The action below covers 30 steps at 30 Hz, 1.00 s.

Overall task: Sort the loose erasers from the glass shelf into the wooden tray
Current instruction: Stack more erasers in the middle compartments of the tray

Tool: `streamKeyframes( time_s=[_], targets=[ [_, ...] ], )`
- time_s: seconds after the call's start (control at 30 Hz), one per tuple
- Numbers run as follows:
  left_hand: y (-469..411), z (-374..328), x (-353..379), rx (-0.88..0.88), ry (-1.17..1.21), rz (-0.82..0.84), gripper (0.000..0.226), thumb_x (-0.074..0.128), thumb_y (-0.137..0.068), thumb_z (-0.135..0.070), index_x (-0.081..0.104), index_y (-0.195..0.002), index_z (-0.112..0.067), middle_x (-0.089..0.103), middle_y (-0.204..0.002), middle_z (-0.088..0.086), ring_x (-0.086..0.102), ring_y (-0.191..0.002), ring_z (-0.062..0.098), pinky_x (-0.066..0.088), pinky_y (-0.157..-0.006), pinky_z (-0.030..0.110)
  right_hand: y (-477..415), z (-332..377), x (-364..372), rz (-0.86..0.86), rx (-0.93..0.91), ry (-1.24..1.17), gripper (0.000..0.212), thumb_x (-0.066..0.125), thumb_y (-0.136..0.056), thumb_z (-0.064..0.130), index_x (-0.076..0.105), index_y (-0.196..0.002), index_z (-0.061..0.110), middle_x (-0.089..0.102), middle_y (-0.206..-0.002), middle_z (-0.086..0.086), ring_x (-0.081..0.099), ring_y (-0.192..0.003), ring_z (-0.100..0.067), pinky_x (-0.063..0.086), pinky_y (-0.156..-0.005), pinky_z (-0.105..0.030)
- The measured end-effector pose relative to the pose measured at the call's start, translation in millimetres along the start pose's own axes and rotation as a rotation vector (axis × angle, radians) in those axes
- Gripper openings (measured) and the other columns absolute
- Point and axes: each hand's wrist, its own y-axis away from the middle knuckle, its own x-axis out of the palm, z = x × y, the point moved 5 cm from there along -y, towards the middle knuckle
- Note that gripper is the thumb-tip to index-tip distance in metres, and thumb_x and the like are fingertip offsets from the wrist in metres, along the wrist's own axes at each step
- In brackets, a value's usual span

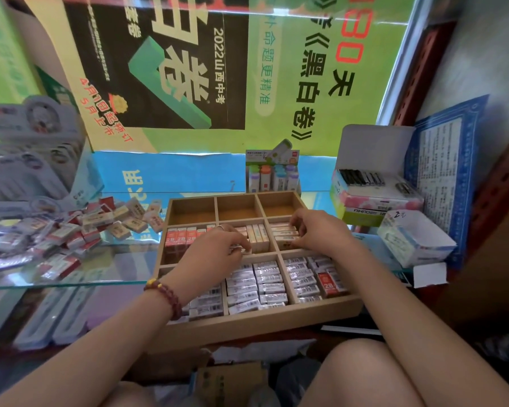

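Observation:
A wooden tray [265, 314] with nine compartments stands on the glass shelf [71, 282]. Its back row is bare; the middle and front rows hold rows of erasers. My left hand [218, 249] reaches over the middle compartment and pinches a small eraser at its front edge. My right hand [315, 230] is curled over the beige erasers [285, 233] in the middle-right compartment, fingertips on them. Red 2B erasers [182, 236] fill the middle-left compartment. A pile of loose erasers [100, 227] lies on the glass to the tray's left.
A display box of correction tapes [272, 171] stands behind the tray. Stacked stationery boxes [373, 195] and an open white box [415, 239] sit to the right. Packaged goods [27, 160] are piled at the far left. My knees are below the shelf edge.

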Motion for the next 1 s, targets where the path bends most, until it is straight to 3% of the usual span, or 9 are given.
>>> streamKeyframes(
  time_s=[0.2,0.27,0.4,0.5,0.57,0.7,0.8,0.9,1.0],
  targets=[
    [3,11,-9,0.013,0.053,-0.044,0.023,0.05,-0.093,-0.017,0.068,-0.103,-0.026,0.05,-0.118,-0.013,0.051,-0.086,0.006,0.04,-0.08,0.017,4,4,-13,-0.029,0.007,-0.003,0.049,0.072,-0.079,0.025,0.051,-0.123,0.028,0.063,-0.103,0.006,0.059,-0.097,-0.015,0.05,-0.078,-0.033],
    [6,21,-20,0.005,0.096,-0.13,0.022,0.053,-0.09,-0.014,0.068,-0.095,-0.028,0.055,-0.114,-0.012,0.055,-0.094,0.008,0.041,-0.082,0.021,8,15,-22,-0.094,-0.039,-0.027,0.05,0.069,-0.081,0.022,0.05,-0.127,0.028,0.063,-0.1,0.007,0.06,-0.095,-0.015,0.05,-0.079,-0.033],
    [19,66,-52,-0.079,0.195,-0.314,0.024,0.057,-0.087,-0.006,0.066,-0.086,-0.029,0.063,-0.103,-0.007,0.056,-0.098,0.008,0.04,-0.091,0.029,19,66,-27,-0.092,-0.3,-0.265,0.037,0.068,-0.085,0.029,0.056,-0.12,0.029,0.059,-0.086,0.014,0.056,-0.079,-0.005,0.047,-0.074,-0.026],
    [40,110,-80,-0.185,0.26,-0.459,0.028,0.057,-0.085,0.002,0.066,-0.084,-0.024,0.067,-0.093,-0.002,0.058,-0.081,-0.002,0.042,-0.082,0.024,30,108,-16,0.062,-0.491,-0.328,0.027,0.065,-0.087,0.032,0.059,-0.114,0.032,0.056,-0.084,0.015,0.05,-0.067,0.001,0.038,-0.064,-0.015],
    [55,136,-91,-0.307,0.237,-0.526,0.026,0.057,-0.083,0.004,0.068,-0.091,-0.017,0.068,-0.096,0.003,0.058,-0.08,0.007,0.039,-0.078,0.022,33,131,-8,0.136,-0.57,-0.321,0.022,0.063,-0.088,0.035,0.062,-0.11,0.032,0.056,-0.085,0.016,0.048,-0.065,-0.001,0.037,-0.06,-0.015],
    [69,160,-78,-0.368,0.073,-0.446,0.04,0.054,-0.079,0.007,0.063,-0.114,-0.009,0.06,-0.11,0.006,0.054,-0.107,0.022,0.034,-0.087,0.019,31,161,8,0.19,-0.636,-0.342,0.016,0.063,-0.089,0.031,0.067,-0.105,0.028,0.055,-0.081,0.016,0.049,-0.067,0.003,0.036,-0.058,-0.01],
    [54,170,-54,-0.303,-0.149,-0.272,0.054,0.051,-0.079,-0.01,0.046,-0.134,-0.01,0.043,-0.141,0.016,0.04,-0.129,0.033,0.032,-0.106,0.034,23,173,18,0.18,-0.64,-0.36,0.014,0.062,-0.09,0.027,0.069,-0.101,0.024,0.054,-0.075,0.016,0.049,-0.063,0.004,0.036,-0.056,-0.009],
    [40,171,-44,-0.351,-0.284,-0.228,0.057,0.047,-0.086,-0.017,0.034,-0.141,-0.016,0.025,-0.152,0.01,0.032,-0.135,0.03,0.034,-0.106,0.043,11,173,25,0.092,-0.602,-0.248,0.012,0.058,-0.09,0.03,0.067,-0.098,0.028,0.06,-0.082,0.014,0.053,-0.071,-0.002,0.041,-0.06,-0.018],
    [34,175,-41,-0.347,-0.422,-0.166,0.058,0.037,-0.091,-0.026,0.023,-0.147,-0.018,0.017,-0.156,0.006,0.016,-0.143,0.025,0.021,-0.114,0.044,4,168,28,0.018,-0.557,-0.135,0.015,0.055,-0.091,0.03,0.066,-0.101,0.03,0.066,-0.096,0.01,0.057,-0.079,-0.009,0.046,-0.065,-0.025]
  ],
)
